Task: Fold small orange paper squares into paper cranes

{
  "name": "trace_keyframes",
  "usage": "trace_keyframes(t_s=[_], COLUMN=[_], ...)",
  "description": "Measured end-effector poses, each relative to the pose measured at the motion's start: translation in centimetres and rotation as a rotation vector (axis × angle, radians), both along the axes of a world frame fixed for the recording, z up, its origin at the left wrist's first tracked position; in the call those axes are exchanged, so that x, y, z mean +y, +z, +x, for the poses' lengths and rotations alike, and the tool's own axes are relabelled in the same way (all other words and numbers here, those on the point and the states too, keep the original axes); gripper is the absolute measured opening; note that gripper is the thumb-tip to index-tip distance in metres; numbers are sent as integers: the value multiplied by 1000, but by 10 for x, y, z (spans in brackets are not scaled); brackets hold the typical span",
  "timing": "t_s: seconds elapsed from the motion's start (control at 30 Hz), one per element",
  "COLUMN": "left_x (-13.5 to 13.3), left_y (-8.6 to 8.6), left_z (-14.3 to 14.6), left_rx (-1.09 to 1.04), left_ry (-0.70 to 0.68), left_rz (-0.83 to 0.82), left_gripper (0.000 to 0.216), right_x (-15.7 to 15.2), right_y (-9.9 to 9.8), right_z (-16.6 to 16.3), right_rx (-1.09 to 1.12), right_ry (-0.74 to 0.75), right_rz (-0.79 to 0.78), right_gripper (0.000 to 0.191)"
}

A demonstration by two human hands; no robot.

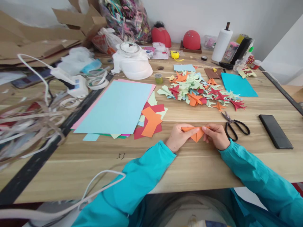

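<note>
Between my two hands is a small piece of folded orange paper (197, 136), its pointed end toward me. My left hand (180, 136) pinches it on the left side, thumb on top. My right hand (215, 135) grips the right side with thumb and fingers. Just right of my right hand lie black-handled scissors (234, 125), their blades pointing away. Left of my left hand are loose orange paper pieces (151, 122) on top of red and pale green ones. Beyond my hands sits a pile of small folded paper figures (193, 86) in green, orange, red and blue.
A stack of coloured sheets (115, 107) lies left of centre. A black phone (276, 131) is at the right, a turquoise sheet (238, 84) behind it. Tangled strips (30, 126) and a power strip (79, 86) crowd the left. A white cable (104, 186) crosses the near left edge.
</note>
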State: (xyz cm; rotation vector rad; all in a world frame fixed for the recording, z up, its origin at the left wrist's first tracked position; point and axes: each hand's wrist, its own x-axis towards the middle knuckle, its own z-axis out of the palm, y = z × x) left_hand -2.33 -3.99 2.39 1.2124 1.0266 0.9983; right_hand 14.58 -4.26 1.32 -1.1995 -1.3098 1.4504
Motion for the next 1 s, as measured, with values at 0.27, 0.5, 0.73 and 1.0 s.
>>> trace_keyframes(t_s=[0.27, 0.5, 0.73, 1.0], left_x=[-1, -1, -3, -6], left_y=[-4, -7, -13, -13], left_z=[5, 9, 13, 12], left_rx=[-105, -229, -166, -11], left_ry=[4, 7, 23, -66], left_rz=[-166, -160, -123, -58], left_gripper=[60, 39, 34, 29], right_x=[1, 3, 2, 0], right_y=[2, -3, -5, -3], right_z=[-2, -3, -6, -4], right_rx=[3, 29, 22, -94], right_ry=[-89, -138, 23, -90], right_rz=[80, 160, 148, 124], right_gripper=[33, 24, 28, 26])
